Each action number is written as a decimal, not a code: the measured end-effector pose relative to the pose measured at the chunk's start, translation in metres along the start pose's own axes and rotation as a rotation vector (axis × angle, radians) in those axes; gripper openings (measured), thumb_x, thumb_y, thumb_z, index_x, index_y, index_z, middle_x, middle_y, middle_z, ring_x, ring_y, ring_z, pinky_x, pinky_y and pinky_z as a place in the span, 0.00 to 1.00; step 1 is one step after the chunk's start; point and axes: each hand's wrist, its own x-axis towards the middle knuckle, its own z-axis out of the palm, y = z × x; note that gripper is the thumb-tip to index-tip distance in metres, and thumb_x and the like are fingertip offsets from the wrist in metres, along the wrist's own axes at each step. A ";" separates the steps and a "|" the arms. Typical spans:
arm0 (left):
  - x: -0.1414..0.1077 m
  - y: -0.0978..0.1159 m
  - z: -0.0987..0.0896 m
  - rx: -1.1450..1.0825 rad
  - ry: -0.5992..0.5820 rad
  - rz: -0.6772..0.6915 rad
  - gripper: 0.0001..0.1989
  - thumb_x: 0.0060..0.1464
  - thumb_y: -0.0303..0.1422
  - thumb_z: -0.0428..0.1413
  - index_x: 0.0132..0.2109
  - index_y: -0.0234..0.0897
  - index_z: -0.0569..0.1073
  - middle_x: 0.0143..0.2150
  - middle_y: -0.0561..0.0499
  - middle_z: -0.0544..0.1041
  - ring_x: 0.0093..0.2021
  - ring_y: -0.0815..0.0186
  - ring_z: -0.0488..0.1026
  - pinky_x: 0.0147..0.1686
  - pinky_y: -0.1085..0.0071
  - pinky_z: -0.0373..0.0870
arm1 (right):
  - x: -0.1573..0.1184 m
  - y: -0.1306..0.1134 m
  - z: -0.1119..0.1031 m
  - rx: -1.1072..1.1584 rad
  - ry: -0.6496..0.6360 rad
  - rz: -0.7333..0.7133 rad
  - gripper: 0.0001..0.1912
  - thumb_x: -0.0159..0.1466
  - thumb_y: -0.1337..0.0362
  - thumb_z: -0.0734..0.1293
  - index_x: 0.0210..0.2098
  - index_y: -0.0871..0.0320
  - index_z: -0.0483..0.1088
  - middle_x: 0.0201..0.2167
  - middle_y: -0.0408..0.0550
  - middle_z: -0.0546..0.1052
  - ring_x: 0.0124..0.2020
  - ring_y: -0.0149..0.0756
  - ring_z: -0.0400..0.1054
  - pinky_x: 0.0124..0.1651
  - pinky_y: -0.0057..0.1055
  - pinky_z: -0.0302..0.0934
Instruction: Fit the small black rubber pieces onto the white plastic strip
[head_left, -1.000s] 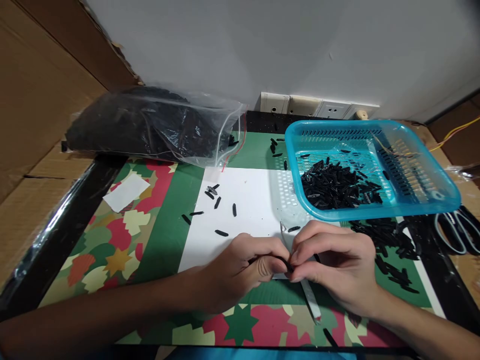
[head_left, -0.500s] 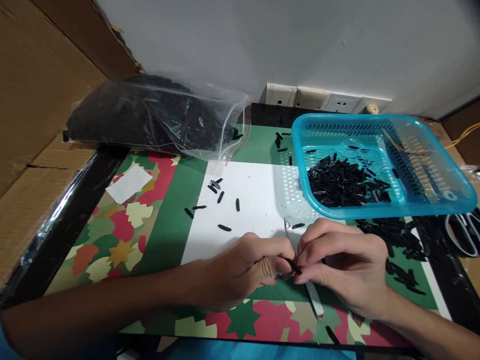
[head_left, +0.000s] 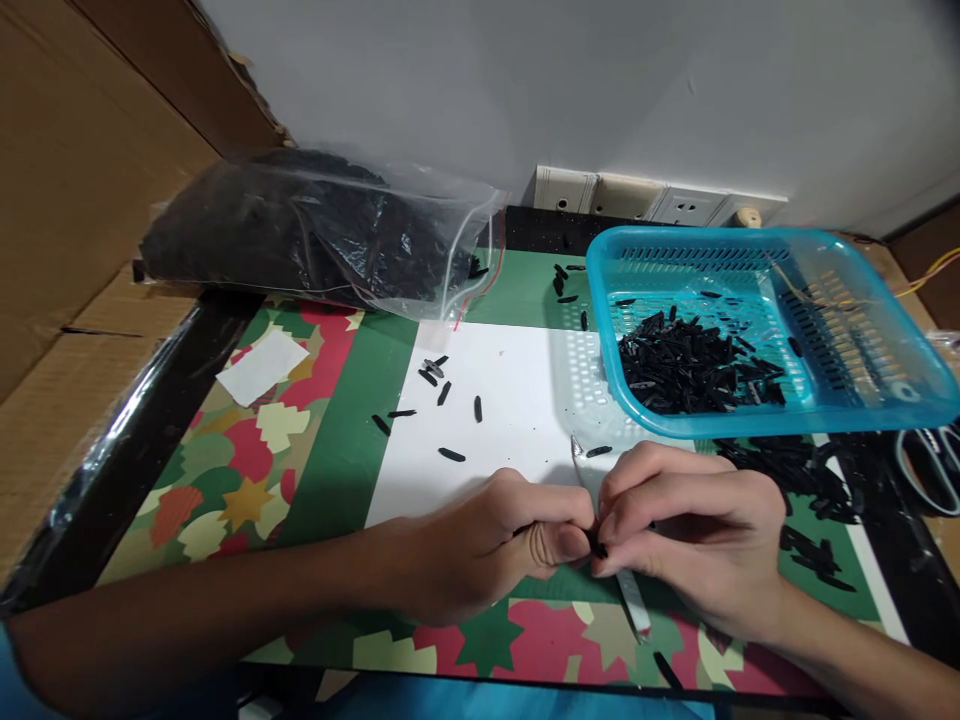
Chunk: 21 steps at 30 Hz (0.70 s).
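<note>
Near the front of the table my left hand (head_left: 517, 540) and my right hand (head_left: 690, 530) meet, fingertips together. Both pinch one small black piece (head_left: 598, 547), mostly covered by the fingers. Under my right hand lies a slim white tool with a pointed metal tip (head_left: 631, 600), slanting across the mat. Several loose black pieces (head_left: 451, 454) are scattered on the white sheet (head_left: 517, 370). A blue plastic basket (head_left: 750, 425) at the right holds a heap of black pieces (head_left: 686, 362).
A clear zip bag full of black material (head_left: 300, 230) lies at the back left. More black pieces (head_left: 817, 560) and scissors (head_left: 930, 470) are at the right. Wall sockets (head_left: 626, 197) are behind, cardboard (head_left: 82, 120) at left, a paper scrap (head_left: 262, 367) on the patterned mat.
The black piece, which stuck out between my fingertips before, is now mostly hidden. My two hands have drawn slightly closer together. The whole view has shifted a little.
</note>
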 end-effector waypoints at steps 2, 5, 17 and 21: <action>0.000 0.001 0.000 0.009 0.004 0.009 0.15 0.75 0.37 0.51 0.36 0.39 0.64 0.26 0.61 0.55 0.23 0.74 0.50 0.23 0.73 0.49 | 0.000 -0.001 0.000 -0.009 0.001 0.000 0.04 0.62 0.70 0.82 0.33 0.62 0.84 0.29 0.47 0.83 0.30 0.30 0.78 0.35 0.25 0.73; 0.000 0.003 -0.001 0.029 -0.010 -0.002 0.16 0.75 0.37 0.51 0.36 0.38 0.64 0.26 0.61 0.55 0.23 0.73 0.50 0.22 0.73 0.49 | 0.001 -0.002 -0.001 -0.023 -0.003 -0.007 0.04 0.63 0.69 0.81 0.34 0.61 0.85 0.30 0.47 0.83 0.30 0.31 0.78 0.34 0.25 0.73; -0.001 0.008 -0.004 -0.079 -0.099 -0.096 0.18 0.74 0.40 0.54 0.34 0.37 0.66 0.24 0.60 0.54 0.23 0.72 0.50 0.24 0.69 0.48 | -0.003 -0.001 0.003 -0.007 -0.084 0.002 0.03 0.66 0.73 0.77 0.35 0.62 0.82 0.32 0.49 0.81 0.31 0.32 0.76 0.35 0.26 0.72; 0.000 0.008 -0.004 -0.047 -0.092 -0.097 0.16 0.75 0.37 0.53 0.36 0.36 0.68 0.24 0.60 0.55 0.24 0.73 0.51 0.24 0.70 0.50 | -0.006 0.000 0.005 -0.034 -0.074 0.017 0.05 0.67 0.75 0.76 0.35 0.62 0.80 0.32 0.47 0.80 0.32 0.30 0.74 0.36 0.25 0.70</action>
